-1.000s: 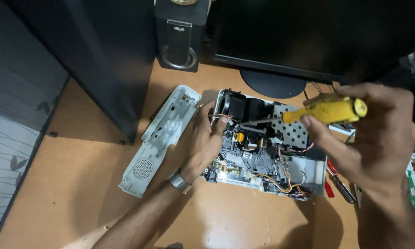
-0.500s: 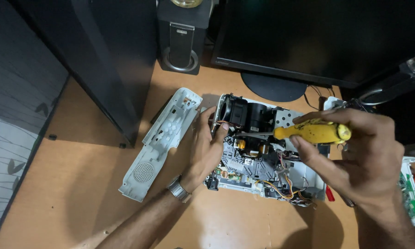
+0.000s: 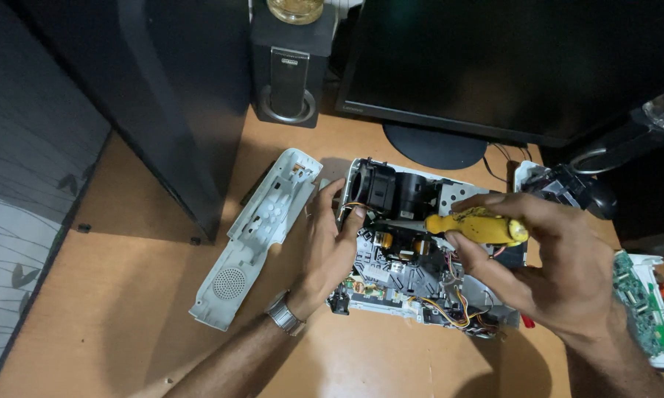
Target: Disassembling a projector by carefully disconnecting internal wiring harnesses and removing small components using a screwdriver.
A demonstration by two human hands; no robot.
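1. At the far left, a dark cabinet side (image 3: pixel 170 96) stands on the tan wooden surface (image 3: pixel 126 309), with a black upright speaker (image 3: pixel 286 70) behind it.
2. Beside that lies a long pale grey plastic cover panel (image 3: pixel 254 236) with a round speaker grille at its near end, flat on the surface and slanting away from the viewer.
3. Just right of the panel, the left hand (image 3: pixel 328 247), a metal wristwatch (image 3: pixel 282 315) on its wrist, lies open and flat, fingers spread against the left edge of the opened white electronic device (image 3: pixel 413 254); it grips nothing.
4. That device sits mid-surface in front of the black monitor's round stand (image 3: pixel 435 147), its black lens housing, circuit parts and coloured wires exposed.
5. Over the device's right half, the right hand (image 3: pixel 560 273) is closed around a yellow-handled screwdriver (image 3: pixel 479 227), the handle lying nearly level and pointing left; its tip is hidden among the parts.
6. Further right, a small dark component (image 3: pixel 568 188) rests behind the hand, and a green circuit board (image 3: pixel 638 306) in a white tray lies at the right edge.
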